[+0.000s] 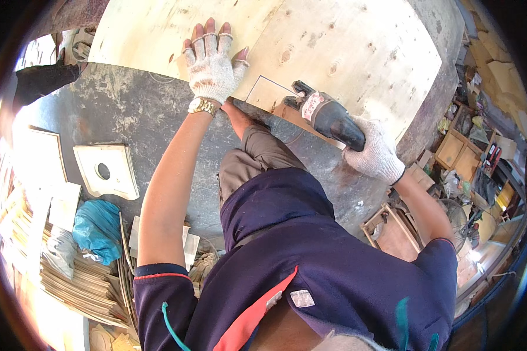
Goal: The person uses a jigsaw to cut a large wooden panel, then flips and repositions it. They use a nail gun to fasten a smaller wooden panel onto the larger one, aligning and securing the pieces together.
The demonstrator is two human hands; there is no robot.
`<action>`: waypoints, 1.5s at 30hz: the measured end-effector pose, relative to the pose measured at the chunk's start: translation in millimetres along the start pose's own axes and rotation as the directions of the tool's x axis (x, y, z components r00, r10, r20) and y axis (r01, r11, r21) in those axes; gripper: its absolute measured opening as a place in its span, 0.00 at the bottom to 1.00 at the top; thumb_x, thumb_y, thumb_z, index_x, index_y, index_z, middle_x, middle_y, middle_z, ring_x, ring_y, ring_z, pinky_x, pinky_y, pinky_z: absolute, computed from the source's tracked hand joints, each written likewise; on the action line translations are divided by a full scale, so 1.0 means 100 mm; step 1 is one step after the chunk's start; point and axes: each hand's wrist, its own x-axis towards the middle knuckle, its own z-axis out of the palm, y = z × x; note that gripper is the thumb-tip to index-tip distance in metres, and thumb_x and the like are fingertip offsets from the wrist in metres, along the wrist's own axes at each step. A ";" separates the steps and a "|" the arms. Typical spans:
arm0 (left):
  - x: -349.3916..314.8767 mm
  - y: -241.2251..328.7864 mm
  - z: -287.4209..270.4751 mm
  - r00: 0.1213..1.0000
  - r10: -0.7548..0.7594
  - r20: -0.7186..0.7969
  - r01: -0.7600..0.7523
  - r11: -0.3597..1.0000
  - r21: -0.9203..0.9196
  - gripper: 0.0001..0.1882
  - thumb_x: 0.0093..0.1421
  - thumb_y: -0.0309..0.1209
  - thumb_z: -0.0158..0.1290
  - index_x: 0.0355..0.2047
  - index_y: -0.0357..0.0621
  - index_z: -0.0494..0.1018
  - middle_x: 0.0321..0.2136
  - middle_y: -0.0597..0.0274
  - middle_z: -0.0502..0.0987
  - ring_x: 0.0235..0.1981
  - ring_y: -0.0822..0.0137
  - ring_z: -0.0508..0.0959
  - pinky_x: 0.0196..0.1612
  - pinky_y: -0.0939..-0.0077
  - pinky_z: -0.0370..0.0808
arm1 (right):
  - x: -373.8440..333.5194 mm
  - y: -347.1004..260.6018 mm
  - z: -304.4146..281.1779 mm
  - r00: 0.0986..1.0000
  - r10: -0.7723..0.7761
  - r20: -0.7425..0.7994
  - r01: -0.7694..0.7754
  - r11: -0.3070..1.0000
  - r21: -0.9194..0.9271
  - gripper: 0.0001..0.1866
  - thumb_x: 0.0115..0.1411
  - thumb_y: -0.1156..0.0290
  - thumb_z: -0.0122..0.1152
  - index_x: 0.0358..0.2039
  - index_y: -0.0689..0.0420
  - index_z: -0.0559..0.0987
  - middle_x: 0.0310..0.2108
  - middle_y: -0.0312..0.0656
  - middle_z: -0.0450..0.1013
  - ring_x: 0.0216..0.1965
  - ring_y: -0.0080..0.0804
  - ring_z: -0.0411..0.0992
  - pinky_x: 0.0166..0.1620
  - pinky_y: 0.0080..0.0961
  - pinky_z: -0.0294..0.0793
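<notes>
A large plywood sheet lies ahead of me, with a dark line with a square corner drawn near its close edge. My left hand, in a white knitted glove with bare fingertips, presses flat on the sheet with its fingers spread. To the right, my gloved right hand is wrapped round the rear of a black jigsaw. The jigsaw's front end sits at the sheet's near edge, beside the drawn line. Its blade is hidden from view.
A pale square board with a round hole lies on the grey floor at left. Stacked thin wood strips and a blue plastic bag are nearer me. Wooden boxes and scrap crowd the right side. My bent leg is under the sheet's edge.
</notes>
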 end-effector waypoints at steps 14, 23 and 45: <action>0.01 0.01 -0.04 0.999 -0.009 0.030 0.010 1.000 -0.011 0.38 0.64 0.56 0.51 0.69 0.51 0.63 0.71 0.51 0.58 0.73 0.47 0.53 0.72 0.40 0.48 | 0.05 -0.02 0.03 0.998 -0.059 -0.016 0.060 0.996 0.066 0.26 0.41 0.66 0.67 0.42 0.65 0.79 0.30 0.59 0.77 0.37 0.57 0.79 0.42 0.41 0.77; 0.01 0.03 -0.04 0.999 -0.024 0.040 0.025 0.999 -0.034 0.39 0.64 0.57 0.51 0.70 0.51 0.61 0.72 0.52 0.56 0.74 0.48 0.51 0.73 0.41 0.45 | 0.07 -0.02 0.06 0.994 -0.099 -0.055 0.104 0.989 0.103 0.24 0.42 0.67 0.66 0.41 0.66 0.79 0.28 0.59 0.77 0.36 0.58 0.79 0.40 0.41 0.78; 0.01 0.03 -0.03 1.000 0.000 -0.004 0.000 0.999 -0.046 0.38 0.63 0.56 0.53 0.68 0.49 0.64 0.71 0.48 0.57 0.72 0.44 0.54 0.70 0.38 0.49 | 0.16 -0.11 -0.02 0.994 -0.107 0.014 0.106 0.992 0.067 0.26 0.42 0.66 0.67 0.43 0.65 0.79 0.30 0.59 0.77 0.38 0.58 0.79 0.42 0.42 0.77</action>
